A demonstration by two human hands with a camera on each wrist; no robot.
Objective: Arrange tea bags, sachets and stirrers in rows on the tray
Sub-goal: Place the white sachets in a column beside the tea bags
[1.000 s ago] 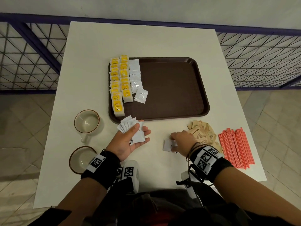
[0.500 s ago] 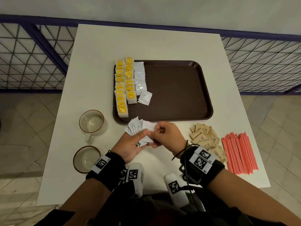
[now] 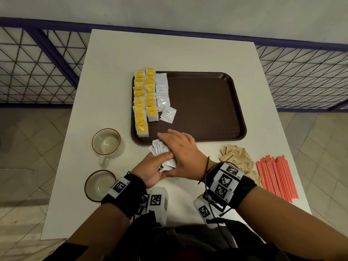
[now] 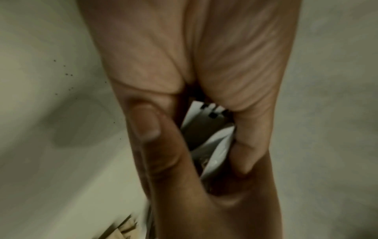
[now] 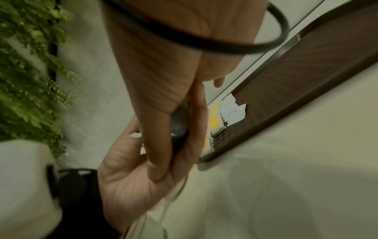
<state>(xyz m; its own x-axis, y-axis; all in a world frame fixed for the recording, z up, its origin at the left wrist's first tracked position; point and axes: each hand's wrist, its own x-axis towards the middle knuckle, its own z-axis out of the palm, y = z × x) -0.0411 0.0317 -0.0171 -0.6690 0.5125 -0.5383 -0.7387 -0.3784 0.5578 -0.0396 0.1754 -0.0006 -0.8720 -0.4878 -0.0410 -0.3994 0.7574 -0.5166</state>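
Between both hands, white sachets (image 3: pixel 160 147), fanned

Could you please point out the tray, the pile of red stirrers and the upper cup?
tray (image 3: pixel 207 102), head view, bare brown floor.
red stirrers (image 3: pixel 276 178), head view, middle of the pile.
upper cup (image 3: pixel 106 141), head view, inside bottom.

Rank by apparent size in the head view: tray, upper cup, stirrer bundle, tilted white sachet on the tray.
1. tray
2. stirrer bundle, though it lies nearer the camera
3. upper cup
4. tilted white sachet
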